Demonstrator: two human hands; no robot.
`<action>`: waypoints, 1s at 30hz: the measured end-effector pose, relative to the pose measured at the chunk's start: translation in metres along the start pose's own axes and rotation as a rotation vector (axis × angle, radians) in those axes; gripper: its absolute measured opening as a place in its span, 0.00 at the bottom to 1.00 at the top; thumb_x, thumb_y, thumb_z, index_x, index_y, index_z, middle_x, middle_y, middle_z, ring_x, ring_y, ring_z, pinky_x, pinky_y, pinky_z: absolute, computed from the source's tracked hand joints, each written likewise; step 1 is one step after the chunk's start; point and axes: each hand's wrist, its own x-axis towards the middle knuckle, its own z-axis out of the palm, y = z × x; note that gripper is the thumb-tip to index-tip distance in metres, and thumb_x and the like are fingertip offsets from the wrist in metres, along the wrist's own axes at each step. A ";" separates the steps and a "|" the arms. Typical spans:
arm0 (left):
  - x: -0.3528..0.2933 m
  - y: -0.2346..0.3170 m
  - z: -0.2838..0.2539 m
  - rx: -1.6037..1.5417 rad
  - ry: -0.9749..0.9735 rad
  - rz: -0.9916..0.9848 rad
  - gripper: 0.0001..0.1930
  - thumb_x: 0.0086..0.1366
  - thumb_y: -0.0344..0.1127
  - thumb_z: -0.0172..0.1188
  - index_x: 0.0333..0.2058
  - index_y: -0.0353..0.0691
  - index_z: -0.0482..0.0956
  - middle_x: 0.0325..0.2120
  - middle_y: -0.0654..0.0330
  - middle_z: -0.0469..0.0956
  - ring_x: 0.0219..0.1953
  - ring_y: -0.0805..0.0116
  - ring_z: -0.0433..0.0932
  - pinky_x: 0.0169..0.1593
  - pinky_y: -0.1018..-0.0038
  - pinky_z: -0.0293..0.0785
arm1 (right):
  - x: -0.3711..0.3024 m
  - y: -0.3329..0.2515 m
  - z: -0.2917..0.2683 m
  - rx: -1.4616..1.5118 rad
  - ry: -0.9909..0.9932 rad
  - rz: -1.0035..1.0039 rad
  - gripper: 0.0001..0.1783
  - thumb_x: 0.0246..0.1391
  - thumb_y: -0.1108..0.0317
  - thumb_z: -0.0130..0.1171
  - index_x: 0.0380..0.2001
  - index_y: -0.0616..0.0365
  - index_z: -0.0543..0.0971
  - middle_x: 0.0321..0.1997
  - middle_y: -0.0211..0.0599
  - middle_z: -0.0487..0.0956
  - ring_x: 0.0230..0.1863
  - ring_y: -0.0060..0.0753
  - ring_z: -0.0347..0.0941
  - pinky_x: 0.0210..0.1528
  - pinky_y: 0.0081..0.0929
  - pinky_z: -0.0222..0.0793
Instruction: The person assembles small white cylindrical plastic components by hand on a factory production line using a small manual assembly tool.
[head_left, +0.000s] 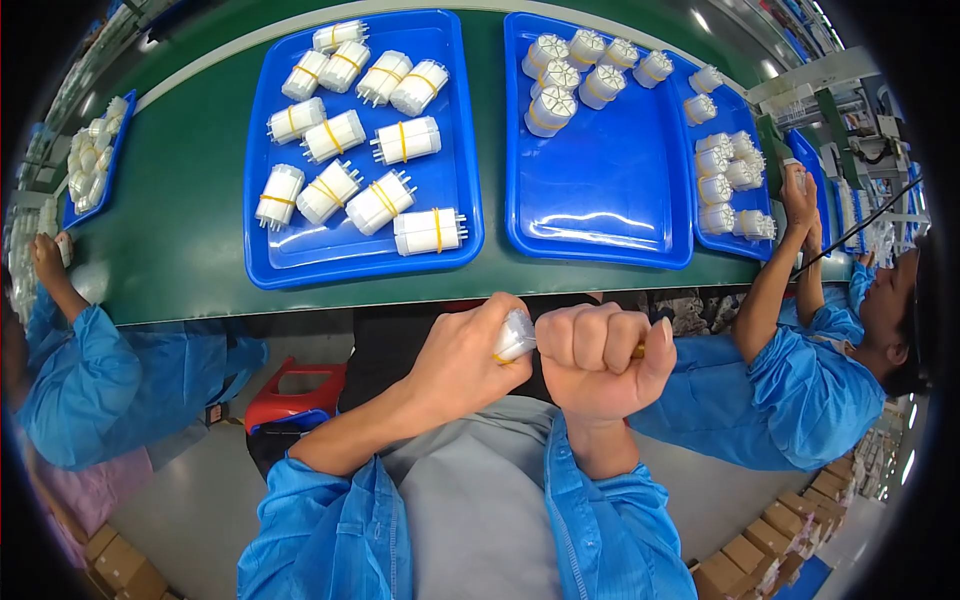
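Note:
In front of my body, just off the table's near edge, my left hand (462,348) is wrapped round a white cylindrical part bundle (515,336) with a yellow band. One end of that bundle points toward my right hand (598,358), which is closed in a fist close beside it. A thin tool, mostly hidden in the right fist, shows a small yellowish bit by the thumb; its kind I cannot make out. Beyond my hands, a blue tray (262,200) holds several similar banded bundles lying on their sides with white pins sticking out.
A second blue tray (590,215) has several bundles standing at its far end. Another blue tray (735,243) lies farther right. Co-workers in blue sleeves (790,400) sit on both sides of the green table (185,200). A red stool (290,395) stands lower left.

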 end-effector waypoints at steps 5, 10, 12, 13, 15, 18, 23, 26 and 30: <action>0.001 0.014 -0.005 -0.281 0.004 0.011 0.18 0.58 0.31 0.64 0.46 0.35 0.70 0.31 0.55 0.78 0.28 0.64 0.79 0.33 0.72 0.75 | 0.007 -0.014 -0.004 0.175 0.025 0.011 0.34 0.68 0.39 0.33 0.13 0.49 0.54 0.14 0.25 0.56 0.19 0.28 0.48 0.26 0.30 0.46; 0.000 0.010 -0.015 -0.462 -0.025 -0.140 0.19 0.58 0.30 0.65 0.46 0.37 0.68 0.32 0.62 0.76 0.34 0.78 0.74 0.38 0.78 0.73 | 0.018 -0.034 -0.009 0.019 -0.040 0.063 0.28 0.68 0.39 0.36 0.29 0.53 0.63 0.25 0.30 0.62 0.27 0.26 0.55 0.32 0.26 0.55; 0.000 0.011 -0.017 -0.486 -0.003 -0.185 0.21 0.56 0.28 0.67 0.45 0.38 0.67 0.32 0.64 0.75 0.35 0.79 0.73 0.39 0.79 0.71 | 0.012 -0.030 -0.007 -0.121 0.086 0.122 0.30 0.67 0.37 0.36 0.30 0.55 0.65 0.25 0.30 0.62 0.26 0.27 0.56 0.32 0.27 0.55; 0.001 0.014 -0.017 -0.485 -0.001 -0.181 0.21 0.56 0.28 0.67 0.45 0.38 0.67 0.32 0.64 0.75 0.35 0.79 0.73 0.39 0.79 0.71 | 0.009 -0.029 -0.007 -0.263 0.217 0.182 0.32 0.65 0.34 0.37 0.31 0.56 0.66 0.24 0.31 0.62 0.26 0.28 0.56 0.33 0.27 0.55; 0.001 0.017 -0.017 -0.420 0.048 -0.152 0.20 0.55 0.29 0.68 0.44 0.39 0.69 0.31 0.65 0.74 0.33 0.80 0.72 0.38 0.80 0.70 | 0.002 -0.026 -0.015 -0.447 0.149 0.150 0.28 0.67 0.41 0.42 0.34 0.60 0.69 0.26 0.33 0.65 0.27 0.26 0.58 0.33 0.25 0.56; -0.001 0.010 -0.017 -0.325 0.069 -0.017 0.20 0.55 0.31 0.69 0.43 0.37 0.70 0.30 0.59 0.77 0.32 0.74 0.77 0.37 0.74 0.73 | -0.006 -0.027 -0.016 -0.708 0.007 0.128 0.21 0.65 0.52 0.54 0.36 0.63 0.73 0.28 0.34 0.70 0.28 0.21 0.60 0.31 0.21 0.56; -0.006 0.004 -0.016 -0.347 0.063 -0.005 0.19 0.53 0.30 0.70 0.42 0.38 0.73 0.30 0.61 0.77 0.31 0.73 0.77 0.36 0.75 0.73 | 0.001 -0.038 -0.008 -0.994 -0.091 0.307 0.19 0.63 0.56 0.56 0.38 0.65 0.75 0.26 0.30 0.70 0.25 0.20 0.61 0.28 0.20 0.55; -0.006 0.002 -0.014 -0.288 0.100 0.039 0.18 0.52 0.29 0.70 0.41 0.38 0.73 0.29 0.59 0.78 0.30 0.70 0.79 0.35 0.74 0.74 | 0.006 -0.041 0.003 -1.127 -0.125 0.348 0.11 0.58 0.65 0.61 0.33 0.64 0.77 0.25 0.35 0.71 0.23 0.26 0.67 0.26 0.24 0.61; -0.003 0.003 -0.013 -0.170 0.143 0.137 0.16 0.50 0.27 0.70 0.37 0.38 0.75 0.28 0.57 0.79 0.29 0.63 0.81 0.33 0.72 0.76 | 0.016 -0.043 0.007 -1.339 -0.281 0.271 0.09 0.54 0.68 0.64 0.33 0.62 0.78 0.25 0.38 0.73 0.23 0.35 0.71 0.25 0.29 0.65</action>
